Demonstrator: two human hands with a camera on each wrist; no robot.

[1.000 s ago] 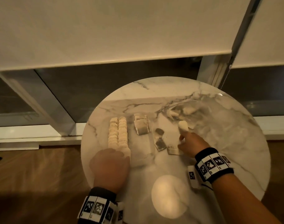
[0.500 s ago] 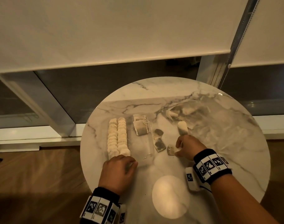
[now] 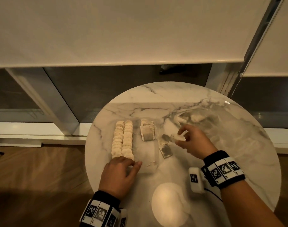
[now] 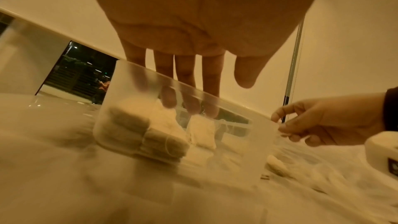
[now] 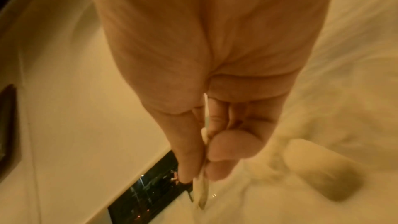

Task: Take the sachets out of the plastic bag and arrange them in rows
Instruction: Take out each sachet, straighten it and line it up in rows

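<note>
Two rows of round pale sachets (image 3: 123, 140) run down the left of the round marble table (image 3: 156, 95). My left hand (image 3: 131, 166) rests at their near end, fingers straight, tips against a small clear plastic bag (image 4: 193, 94) that stands on edge. Beside the rows lie a stack of square tea bags (image 3: 147, 133) and a dark tea bag (image 3: 166, 150). My right hand (image 3: 189, 140) hovers past the dark bag and pinches a white sachet (image 3: 180, 137) between thumb and fingers, seen edge-on as the sachet (image 5: 201, 188) in the right wrist view.
A large crumpled clear plastic bag (image 3: 222, 128) with a few sachets (image 3: 195, 118) inside covers the table's right side. A bright lamp reflection (image 3: 169, 203) sits near the front edge. Window frames and roller blinds stand behind the table; wooden floor lies to the left.
My right hand dipped to the table beside the dark tea bag, then rose away from me with the sachet. The flat piece there is gone. My left hand slid right.
</note>
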